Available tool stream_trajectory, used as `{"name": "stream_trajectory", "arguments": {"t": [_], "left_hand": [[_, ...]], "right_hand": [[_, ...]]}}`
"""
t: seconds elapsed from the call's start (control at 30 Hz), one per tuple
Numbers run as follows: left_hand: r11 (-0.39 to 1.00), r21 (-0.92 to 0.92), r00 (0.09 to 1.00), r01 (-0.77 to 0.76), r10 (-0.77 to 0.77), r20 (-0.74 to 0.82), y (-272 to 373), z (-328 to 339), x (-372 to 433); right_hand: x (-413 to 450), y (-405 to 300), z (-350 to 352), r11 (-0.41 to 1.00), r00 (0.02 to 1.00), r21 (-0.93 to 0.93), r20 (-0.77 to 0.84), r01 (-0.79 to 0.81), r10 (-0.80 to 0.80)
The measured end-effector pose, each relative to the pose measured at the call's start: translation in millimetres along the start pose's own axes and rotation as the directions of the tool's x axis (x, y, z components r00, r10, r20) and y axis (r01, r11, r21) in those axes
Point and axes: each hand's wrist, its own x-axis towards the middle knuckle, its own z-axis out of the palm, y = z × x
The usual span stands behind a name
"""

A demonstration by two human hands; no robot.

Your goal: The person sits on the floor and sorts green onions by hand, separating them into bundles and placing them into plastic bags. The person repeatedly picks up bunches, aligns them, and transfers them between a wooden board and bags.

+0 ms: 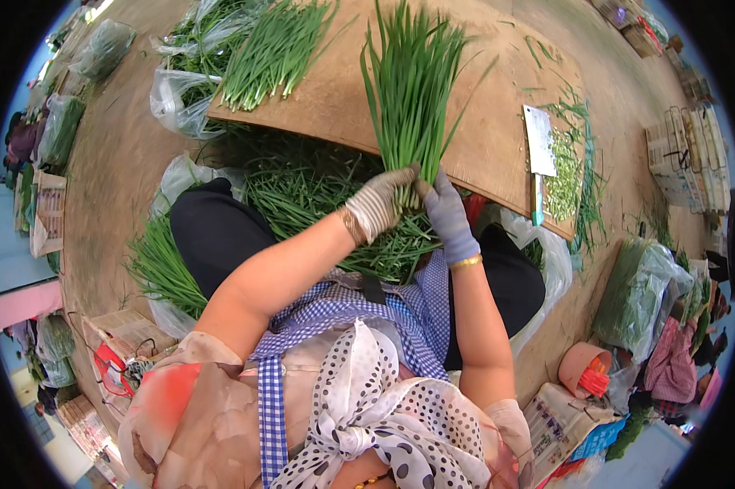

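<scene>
Both my hands wear knit work gloves and grip the pale stem ends of one bundle of green garlic chives [410,104], its leaves fanned out over a wooden board [343,110]. My left hand [382,202] holds the bundle from the left side, my right hand [450,214] from the right, fingers close together. A cleaver [540,143] with a teal-ended handle lies at the board's right side, beside chopped stem ends [563,183]. A pile of chives [275,52] rests on the board's left part. Loose leaves [318,195] fill the space between my knees, below the board.
Plastic bags of greens [187,98] stand left of the board. More chives [165,263] lie beside my left knee. At right are a wrapped bundle [630,293], a pink bucket [581,370] and stacked cartons [688,159]. Other people sit at both far edges.
</scene>
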Motion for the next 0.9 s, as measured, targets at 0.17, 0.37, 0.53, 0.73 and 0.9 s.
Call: {"name": "stream_trajectory", "arguments": {"t": [0.17, 0.37, 0.53, 0.73, 0.9], "left_hand": [[0.963, -0.133, 0.972, 0.234, -0.231, 0.042, 5, -28, 15], [0.951, -0.167, 0.965, 0.261, -0.255, 0.056, -4, -35, 21], [0.955, 0.124, 0.962, 0.268, -0.272, 0.018, -4, -37, 15], [0.964, 0.06, 0.944, 0.258, -0.264, 0.198, -7, -53, -17], [0.891, 0.18, 0.884, 0.417, -0.443, 0.15, -13, -54, -57]], "right_hand": [[-5, 31, -1, 0.853, 0.955, 0.462, -0.037, -0.243, 0.293], [-6, 42, 3, 0.882, 0.944, -0.466, -0.319, -0.075, -0.089], [-6, 23, 17, 0.62, 0.87, -0.761, -0.163, 0.19, -0.466], [-14, 20, -6, 0.869, 0.96, 0.411, 0.072, -0.276, 0.27], [-20, 25, 19, 0.468, 0.869, 0.733, 0.443, -0.493, 0.222]]}}
